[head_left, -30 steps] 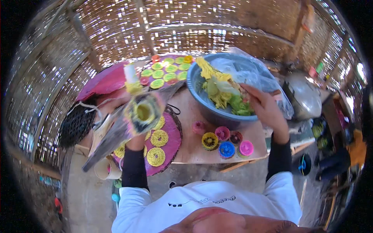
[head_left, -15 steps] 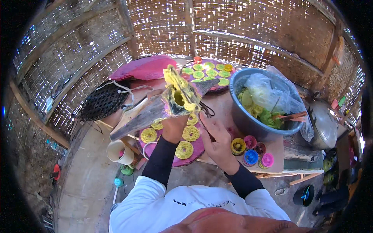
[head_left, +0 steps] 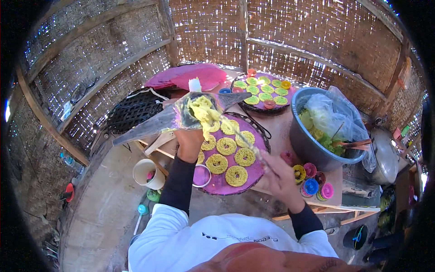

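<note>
Hands on dough-filled bag

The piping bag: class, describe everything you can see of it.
The piping bag is a clear plastic cone lying sideways, its tip toward the left of the picture and its wide mouth open. Yellow batter smears the inside. The left hand holds it from below, above the purple tray; a thin stick in the right hand reaches into the batter.
</note>
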A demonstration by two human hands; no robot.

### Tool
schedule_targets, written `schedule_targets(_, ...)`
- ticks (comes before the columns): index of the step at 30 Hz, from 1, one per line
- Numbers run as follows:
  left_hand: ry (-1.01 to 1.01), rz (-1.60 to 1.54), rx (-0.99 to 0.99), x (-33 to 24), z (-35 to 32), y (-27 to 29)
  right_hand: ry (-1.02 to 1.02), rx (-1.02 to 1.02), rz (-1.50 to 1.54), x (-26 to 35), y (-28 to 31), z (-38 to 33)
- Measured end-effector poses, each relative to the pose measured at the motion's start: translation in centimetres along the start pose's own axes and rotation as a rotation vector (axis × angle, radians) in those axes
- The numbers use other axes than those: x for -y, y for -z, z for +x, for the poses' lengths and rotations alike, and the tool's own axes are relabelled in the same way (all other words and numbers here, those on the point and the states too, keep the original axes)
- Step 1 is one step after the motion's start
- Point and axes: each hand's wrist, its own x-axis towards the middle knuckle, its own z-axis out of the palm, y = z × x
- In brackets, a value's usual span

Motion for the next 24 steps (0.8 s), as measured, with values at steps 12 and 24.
schedule_targets(12,-0.050,-0.244,-0.072,-1.1,0.0,-3.7,-0.080,0.029,-0.108,1.4,-0.5,2.3)
schedule_targets(24,-0.589,1.015,0.068,-2.6,1.6,-3.2,-0.008,0.254,-0.714,4.2,8.5,5.6)
